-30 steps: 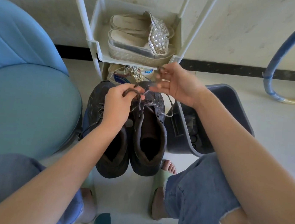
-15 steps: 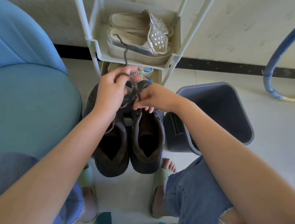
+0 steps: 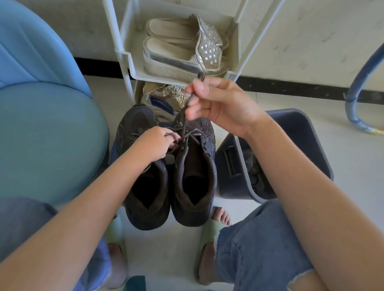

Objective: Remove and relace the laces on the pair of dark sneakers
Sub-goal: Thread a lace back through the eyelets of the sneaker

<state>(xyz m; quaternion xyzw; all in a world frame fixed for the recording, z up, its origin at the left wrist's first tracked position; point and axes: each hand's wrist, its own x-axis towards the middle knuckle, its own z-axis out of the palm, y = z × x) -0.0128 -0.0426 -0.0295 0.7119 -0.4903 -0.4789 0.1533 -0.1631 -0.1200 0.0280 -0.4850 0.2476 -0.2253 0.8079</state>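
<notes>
In the head view, my right hand (image 3: 217, 105) was raised over the toe of the dark sneaker (image 3: 194, 174) nearer the bin (image 3: 307, 145). Thumb and forefinger pinched the lace (image 3: 186, 118) close to its tip, and the other fingers were loosely curled. The lace ran taut down to the upper eyelets. There my left hand (image 3: 156, 144) sat low, fingers curled round a loop of lace. The other sneaker (image 3: 142, 187) stood touching the first, both on the floor between my feet.

I judged two risks. Pinched so near the tip, the lace could slip free. And with neither hand pinning the shoe, a hard pull could tip it.

The shoe rack (image 3: 128, 65) had its shelf edge just beyond my right knuckles. The bin crowded one side and the blue chair (image 3: 31, 125) the other. Open room lay upward and back toward me.
</notes>
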